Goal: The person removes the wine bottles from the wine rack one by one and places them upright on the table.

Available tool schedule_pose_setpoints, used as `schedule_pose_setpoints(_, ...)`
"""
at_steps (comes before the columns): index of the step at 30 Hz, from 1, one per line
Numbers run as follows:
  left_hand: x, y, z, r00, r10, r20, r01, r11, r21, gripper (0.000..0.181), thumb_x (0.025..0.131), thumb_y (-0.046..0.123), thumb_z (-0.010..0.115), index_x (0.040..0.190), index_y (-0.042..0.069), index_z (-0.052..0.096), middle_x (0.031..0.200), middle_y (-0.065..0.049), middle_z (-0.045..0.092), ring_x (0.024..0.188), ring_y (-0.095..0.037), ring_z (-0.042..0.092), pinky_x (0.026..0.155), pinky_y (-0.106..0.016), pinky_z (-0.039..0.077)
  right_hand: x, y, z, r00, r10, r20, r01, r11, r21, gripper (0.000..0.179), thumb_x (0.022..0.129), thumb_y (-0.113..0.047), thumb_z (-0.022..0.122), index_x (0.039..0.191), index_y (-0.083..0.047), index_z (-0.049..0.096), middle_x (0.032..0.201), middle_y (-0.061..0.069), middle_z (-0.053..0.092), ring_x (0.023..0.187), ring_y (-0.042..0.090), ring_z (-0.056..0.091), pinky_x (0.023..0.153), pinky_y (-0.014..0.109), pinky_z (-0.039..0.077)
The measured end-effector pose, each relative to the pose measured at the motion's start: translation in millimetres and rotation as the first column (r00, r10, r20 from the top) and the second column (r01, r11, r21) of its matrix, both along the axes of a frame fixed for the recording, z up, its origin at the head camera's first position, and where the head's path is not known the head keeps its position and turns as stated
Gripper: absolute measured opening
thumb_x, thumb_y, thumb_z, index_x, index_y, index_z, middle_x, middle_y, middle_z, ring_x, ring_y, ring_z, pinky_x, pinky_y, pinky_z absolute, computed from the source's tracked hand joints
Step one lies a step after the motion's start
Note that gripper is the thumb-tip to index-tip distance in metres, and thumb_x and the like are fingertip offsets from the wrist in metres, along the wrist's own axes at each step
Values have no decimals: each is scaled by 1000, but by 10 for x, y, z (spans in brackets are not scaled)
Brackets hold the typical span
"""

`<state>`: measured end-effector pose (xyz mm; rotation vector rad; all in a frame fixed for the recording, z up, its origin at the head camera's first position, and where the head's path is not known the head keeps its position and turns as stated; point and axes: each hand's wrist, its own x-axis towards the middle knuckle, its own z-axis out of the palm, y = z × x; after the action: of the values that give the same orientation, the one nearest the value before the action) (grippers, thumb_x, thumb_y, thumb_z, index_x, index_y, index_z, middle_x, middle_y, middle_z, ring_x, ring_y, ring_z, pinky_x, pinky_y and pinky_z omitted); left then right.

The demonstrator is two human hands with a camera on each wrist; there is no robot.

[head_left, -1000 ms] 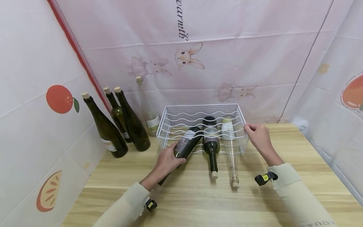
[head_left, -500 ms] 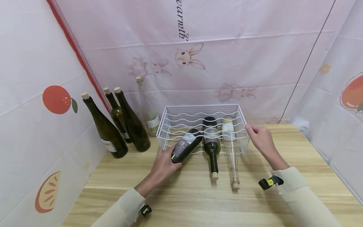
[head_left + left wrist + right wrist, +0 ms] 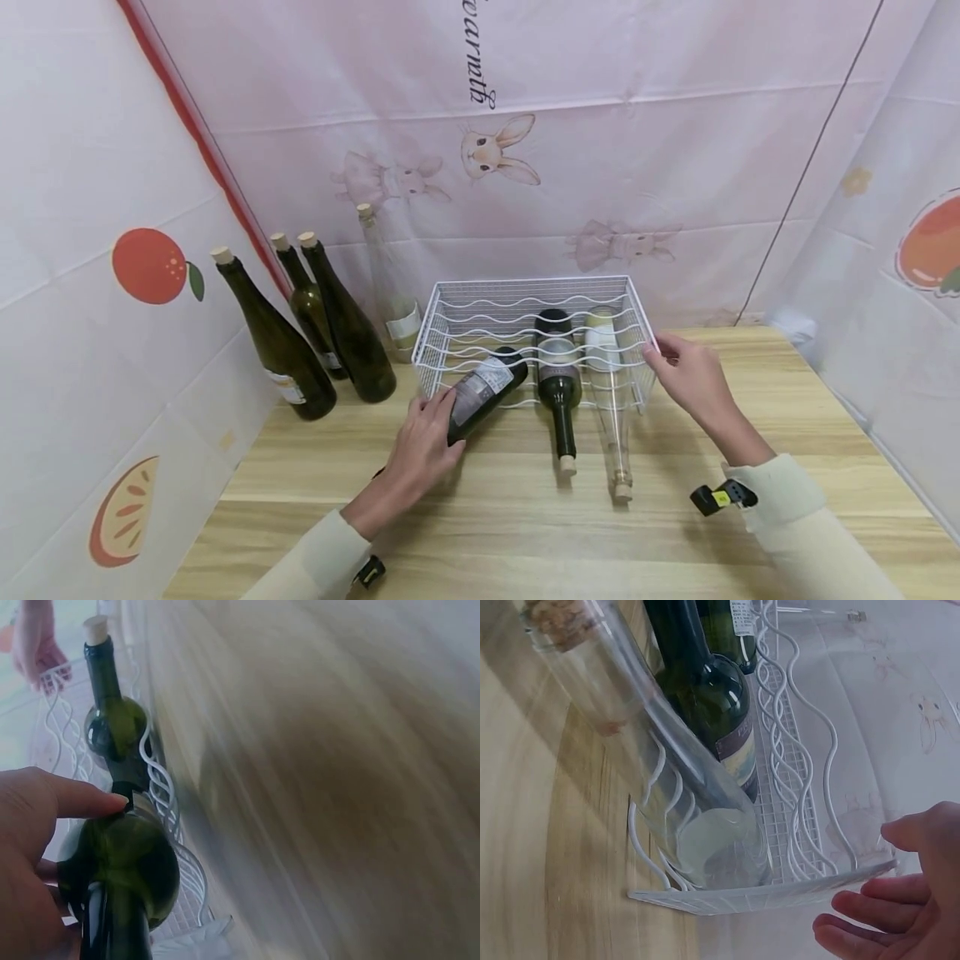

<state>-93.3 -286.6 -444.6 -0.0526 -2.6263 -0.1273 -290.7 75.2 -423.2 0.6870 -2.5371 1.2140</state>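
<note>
A labelled dark bottle (image 3: 483, 396) is clasped in the left hand (image 3: 422, 446), its thumb and fingers clamped round opposite sides, between seven and eight o'clock from the middle of the white wire rack (image 3: 525, 292). The bottle is slanted, its base turned toward one to two o'clock and overlapped with the rack's front wires. The rack's front corner is flanked, toward four o'clock, by the thumb and slightly parted fingers of the right hand (image 3: 692, 377); whether it is pinched cannot be told. In the rack are held a dark green bottle (image 3: 559, 388) and, at its three o'clock side, a clear bottle (image 3: 611, 408), both necks pointed near six o'clock.
</note>
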Motion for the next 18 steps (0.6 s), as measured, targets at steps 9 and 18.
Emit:
schedule_pose_setpoints(9, 69, -140, -94, 969, -131, -209, 59, 947, -317, 74, 66, 18, 91, 131, -5, 65, 128, -25, 70, 102, -41, 65, 88, -50, 59, 144, -82, 61, 978, -15, -210, 33, 996, 80, 50, 95, -21, 73, 130, 14, 62, 125, 37, 66, 116, 55, 64, 95, 68, 53)
schedule_pose_setpoints(18, 147, -183, -94, 929, -202, -309, 47, 895, -443, 41, 97, 9, 42, 125, -5, 68, 123, -26, 72, 99, -42, 68, 85, -50, 61, 218, -167, 25, 955, 22, -296, 3, 997, 82, 60, 87, -19, 81, 131, 15, 60, 133, 37, 61, 122, 55, 59, 103, 68, 49)
